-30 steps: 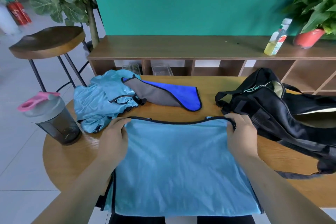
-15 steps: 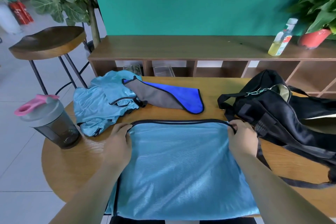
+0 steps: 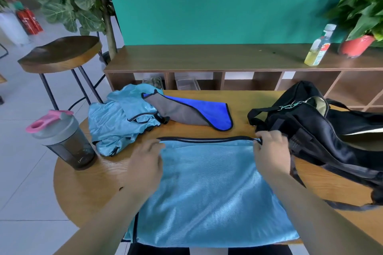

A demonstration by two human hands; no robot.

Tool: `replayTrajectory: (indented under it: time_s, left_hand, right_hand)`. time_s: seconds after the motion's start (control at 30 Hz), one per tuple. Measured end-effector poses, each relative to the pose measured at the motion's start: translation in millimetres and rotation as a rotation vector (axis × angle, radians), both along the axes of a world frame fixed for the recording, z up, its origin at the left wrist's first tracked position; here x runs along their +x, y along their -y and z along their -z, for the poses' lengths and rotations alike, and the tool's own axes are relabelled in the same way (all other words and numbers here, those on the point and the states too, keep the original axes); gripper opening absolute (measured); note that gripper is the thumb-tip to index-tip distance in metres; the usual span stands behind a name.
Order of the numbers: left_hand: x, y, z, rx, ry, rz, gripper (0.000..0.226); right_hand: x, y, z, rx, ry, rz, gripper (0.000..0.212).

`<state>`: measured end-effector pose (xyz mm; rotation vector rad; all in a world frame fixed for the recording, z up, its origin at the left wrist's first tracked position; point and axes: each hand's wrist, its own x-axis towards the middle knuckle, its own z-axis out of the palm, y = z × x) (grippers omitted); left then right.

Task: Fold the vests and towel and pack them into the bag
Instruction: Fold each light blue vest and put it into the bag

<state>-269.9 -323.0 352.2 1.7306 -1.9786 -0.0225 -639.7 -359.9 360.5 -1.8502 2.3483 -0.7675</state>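
Head view showed a round wooden table before a teal wall, with a low brown wooden shelf unit behind it. A shiny light-blue vest with black trim lay spread flat on the table's near half. The left hand curled its fingers over its far left corner; the right hand pinched the far right corner. A black fabric duffel bag sat just beside that hand. A crumpled light-blue vest and a blue-and-grey towel lay farther back, and a grey shaker bottle with a pink lid stood at the left edge.
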Motion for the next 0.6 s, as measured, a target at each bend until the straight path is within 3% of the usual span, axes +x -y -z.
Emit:
replayTrajectory:
  time_s: [0.07,0.2,0.4,0.6]
  left_hand:
    - [-23,-3,5,0.133,0.073,0.068,0.047]
    - [-37,-2,19,0.398,0.323,0.000,0.077]
    - [-33,1,15,0.410,0.343,-0.008,0.088]
    - [-34,-6,3,0.329,0.274,0.061,0.095]
  right_hand:
    - [25,-15,0,0.001,-0.094,-0.156,0.030]
    - [37,-30,21,0.306,-0.211,-0.247,0.061]
    - [35,-27,19,0.407,-0.264,-0.232,0.070]
    - [31,-32,5,0.395,-0.177,-0.311,0.070]
